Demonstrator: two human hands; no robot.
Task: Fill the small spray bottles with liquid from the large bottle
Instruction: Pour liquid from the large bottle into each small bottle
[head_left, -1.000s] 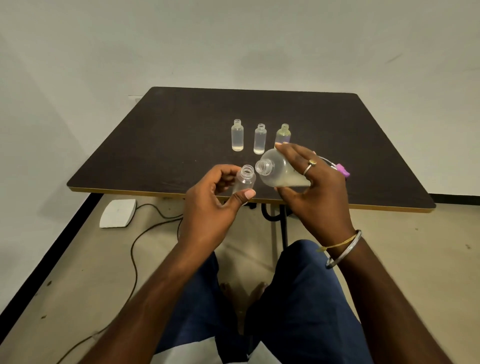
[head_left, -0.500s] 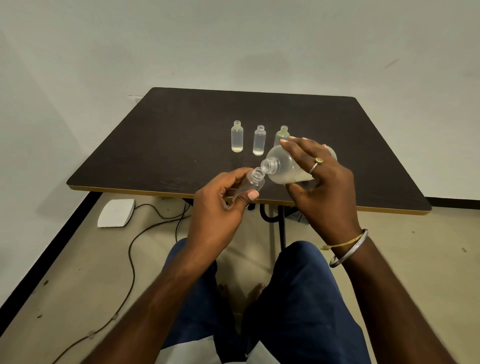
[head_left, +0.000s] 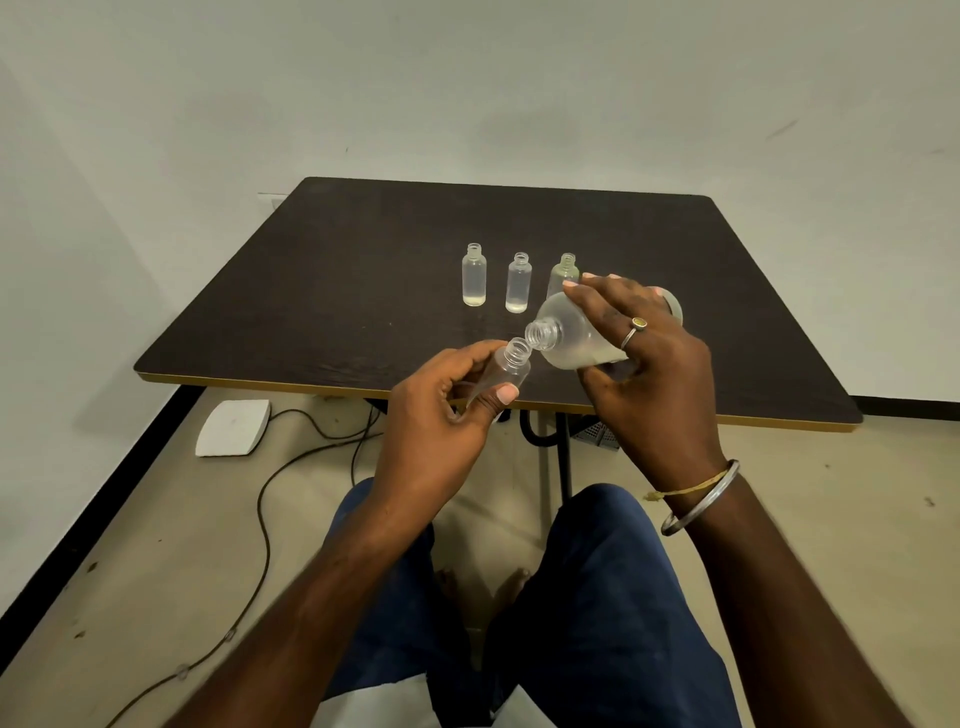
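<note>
Head view: left hand (head_left: 441, 410) pinches small spray bottle (head_left: 506, 366), tilted. Right hand (head_left: 649, 358) grips tipped large bottle (head_left: 571, 332), mouths almost touching. Three open bottles (head_left: 518, 283) at 12 o'clock on table (head_left: 363, 260); rightmost partly hidden behind large bottle. White pad (head_left: 234, 427) and cable (head_left: 263, 519) on floor at 8.

My right hand (head_left: 649, 374) has the big bottle (head_left: 576, 338) tipped sideways, its mouth right at the open neck of the little bottle (head_left: 506, 366) I'm pinching in my left hand (head_left: 441, 410). Behind them, three uncapped bottles (head_left: 518, 283) stand in a row on the table (head_left: 363, 260), and my fingers half hide the right one.
</note>
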